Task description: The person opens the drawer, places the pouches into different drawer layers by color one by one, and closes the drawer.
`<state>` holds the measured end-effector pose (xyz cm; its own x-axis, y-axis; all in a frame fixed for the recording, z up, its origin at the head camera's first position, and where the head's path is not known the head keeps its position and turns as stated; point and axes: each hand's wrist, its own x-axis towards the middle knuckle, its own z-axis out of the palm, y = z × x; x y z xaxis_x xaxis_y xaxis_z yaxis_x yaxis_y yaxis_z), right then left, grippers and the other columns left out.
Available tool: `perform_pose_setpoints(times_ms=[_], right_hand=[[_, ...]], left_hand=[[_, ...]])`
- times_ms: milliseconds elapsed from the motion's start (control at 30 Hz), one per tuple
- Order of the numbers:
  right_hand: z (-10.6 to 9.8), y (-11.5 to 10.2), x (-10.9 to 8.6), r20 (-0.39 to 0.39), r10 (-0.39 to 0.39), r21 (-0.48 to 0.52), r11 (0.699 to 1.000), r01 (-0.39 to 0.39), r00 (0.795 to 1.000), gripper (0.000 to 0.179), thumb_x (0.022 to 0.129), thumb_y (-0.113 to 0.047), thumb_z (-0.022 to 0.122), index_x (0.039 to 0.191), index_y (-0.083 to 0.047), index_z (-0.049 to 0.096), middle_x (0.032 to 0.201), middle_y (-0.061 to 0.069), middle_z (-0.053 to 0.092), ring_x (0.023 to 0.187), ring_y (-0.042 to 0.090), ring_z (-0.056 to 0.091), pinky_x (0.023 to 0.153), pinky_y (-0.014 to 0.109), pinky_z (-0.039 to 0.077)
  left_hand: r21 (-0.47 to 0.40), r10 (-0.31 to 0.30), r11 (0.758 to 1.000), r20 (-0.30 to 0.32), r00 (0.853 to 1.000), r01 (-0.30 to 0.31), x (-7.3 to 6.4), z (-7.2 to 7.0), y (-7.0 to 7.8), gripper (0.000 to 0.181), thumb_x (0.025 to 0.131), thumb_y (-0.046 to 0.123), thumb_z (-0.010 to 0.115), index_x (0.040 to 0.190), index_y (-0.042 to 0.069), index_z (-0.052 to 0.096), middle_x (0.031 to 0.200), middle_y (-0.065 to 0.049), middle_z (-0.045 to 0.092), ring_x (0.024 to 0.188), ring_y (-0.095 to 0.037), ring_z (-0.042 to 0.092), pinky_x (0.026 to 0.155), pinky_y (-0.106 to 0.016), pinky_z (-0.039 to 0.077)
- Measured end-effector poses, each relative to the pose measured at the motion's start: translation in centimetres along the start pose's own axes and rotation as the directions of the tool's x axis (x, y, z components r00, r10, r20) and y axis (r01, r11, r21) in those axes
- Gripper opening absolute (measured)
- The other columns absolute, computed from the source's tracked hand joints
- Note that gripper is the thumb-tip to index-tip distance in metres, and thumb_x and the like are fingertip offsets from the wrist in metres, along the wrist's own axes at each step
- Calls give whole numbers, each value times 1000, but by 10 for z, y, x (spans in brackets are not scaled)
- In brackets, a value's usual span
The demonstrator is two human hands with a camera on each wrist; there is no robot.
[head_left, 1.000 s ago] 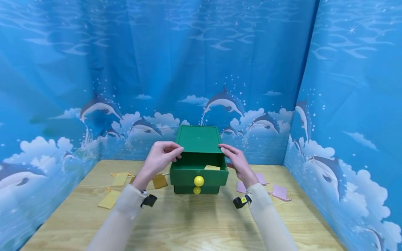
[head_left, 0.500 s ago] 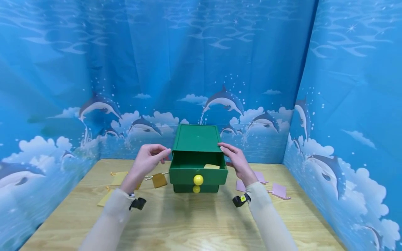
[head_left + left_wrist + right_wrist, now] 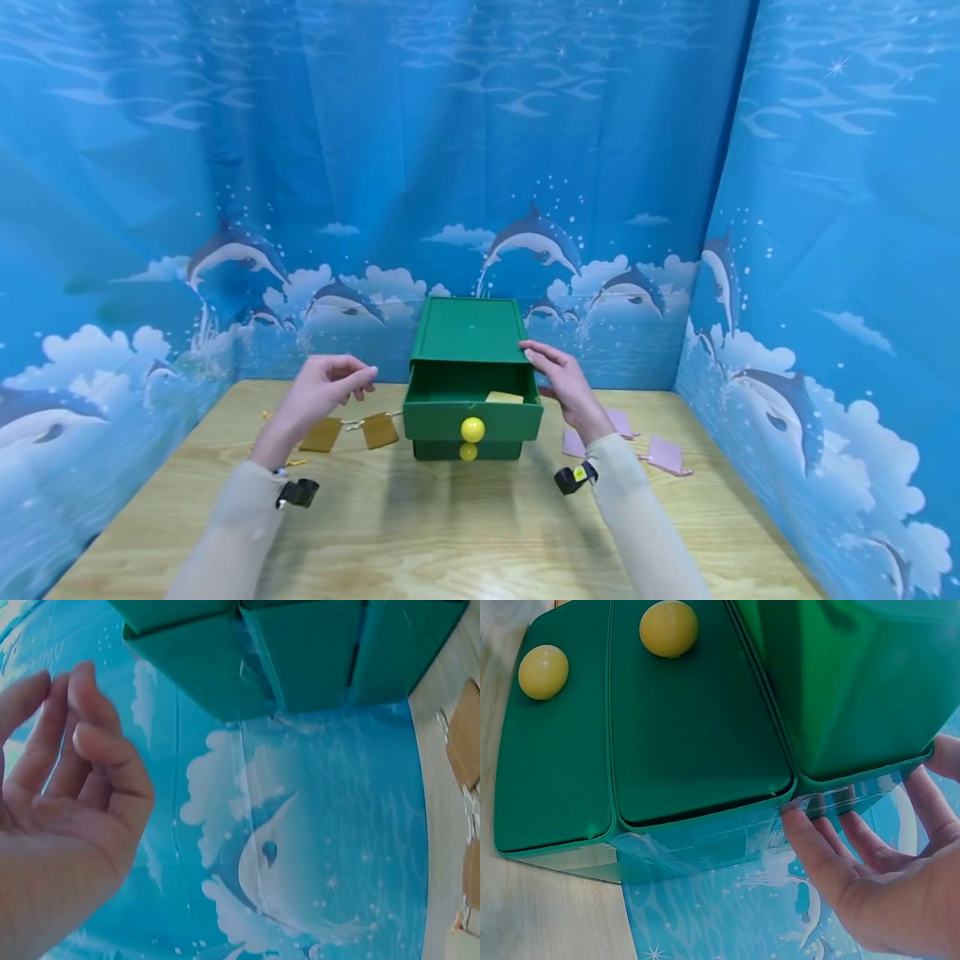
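A green drawer cabinet (image 3: 471, 329) stands on the table with its top drawer (image 3: 435, 422) pulled out; a yellow ball knob (image 3: 472, 430) sits on that drawer's front. Inside the drawer lies a pale yellow pouch (image 3: 505, 398). My left hand (image 3: 322, 392) hovers left of the cabinet, apart from it, fingers loosely bent around nothing. Against the cabinet's right side rests my right hand (image 3: 562, 383); in the right wrist view its fingertips touch the side wall, with the thumb at the corner of the top opening. Lower drawers with yellow knobs (image 3: 543, 673) are pushed in.
Two brown-orange pouches (image 3: 380, 431) with cords lie left of the cabinet. Several pink pouches (image 3: 664, 453) are on the right, partly behind my right arm. A blue dolphin-print curtain (image 3: 360, 208) encloses the wooden table (image 3: 465, 533) at the back and sides.
My left hand has moved left from the cabinet's top front corner, out over the pouches, covering the yellow ones there. My right hand stays at the cabinet's side; the drawer has not moved.
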<state>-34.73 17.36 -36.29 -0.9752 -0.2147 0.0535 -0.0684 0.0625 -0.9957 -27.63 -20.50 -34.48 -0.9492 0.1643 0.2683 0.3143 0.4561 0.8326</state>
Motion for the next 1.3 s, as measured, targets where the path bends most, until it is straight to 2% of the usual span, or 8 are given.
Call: perform_pose_setpoints(times_ms=[267,567,700,867,1100,1200,1300], right_hand=[[0,0,0,-2,6,-2,1000,-6,1000,42,100,-40,54,139,-22,56,153,-1,41,143,27,36,109,57,38],[-2,0,0,3,-2,3,1000,2,1000,43,100,-39,54,139,-21,55,154,0,40,144,27,34,110,59,34],[-1,1,0,9,-1,8,1000,1,1000,43,100,-40,55,139,-22,55,154,0,40,144,28,34,110,60,34],[-1,1,1,5,-2,2,1000,2,1000,42,101,-40,54,139,-22,56,154,0,40,143,27,35,110,59,35],[-1,1,1,9,-4,4,1000,4,1000,42,101,-39,54,139,-22,56,154,0,39,144,27,34,110,59,35],[-1,1,0,8,-3,1,1000,3,1000,42,101,-39,54,139,-22,56,154,0,39,144,27,34,111,58,35],[-1,1,0,5,-2,4,1000,2,1000,41,101,-38,54,139,-21,56,154,0,39,144,27,33,111,59,34]], left_hand=[[42,-28,999,107,994,23,-7,-17,-12,33,95,39,64,106,9,70,91,-9,68,79,-24,60,67,-32,52],[50,-49,998,164,985,41,-14,-26,-27,34,94,36,66,112,8,68,96,-9,70,88,-25,65,76,-34,54],[60,-65,997,167,984,56,-17,-32,-38,36,94,37,65,114,7,68,100,-9,71,89,-20,65,77,-34,54],[86,-73,995,175,982,58,-21,-42,-53,39,94,34,66,120,6,66,113,-12,70,95,-17,66,78,-35,54],[90,-118,991,210,971,101,-29,-55,-81,43,93,28,67,127,2,61,122,-17,66,107,-27,65,82,-32,55],[78,-121,991,236,964,105,-32,-59,-91,42,92,22,68,127,0,60,120,-18,66,106,-28,65,81,-29,56],[78,-118,992,257,959,101,-35,-63,-101,40,92,18,68,126,-1,60,120,-21,65,104,-28,65,81,-31,56]])
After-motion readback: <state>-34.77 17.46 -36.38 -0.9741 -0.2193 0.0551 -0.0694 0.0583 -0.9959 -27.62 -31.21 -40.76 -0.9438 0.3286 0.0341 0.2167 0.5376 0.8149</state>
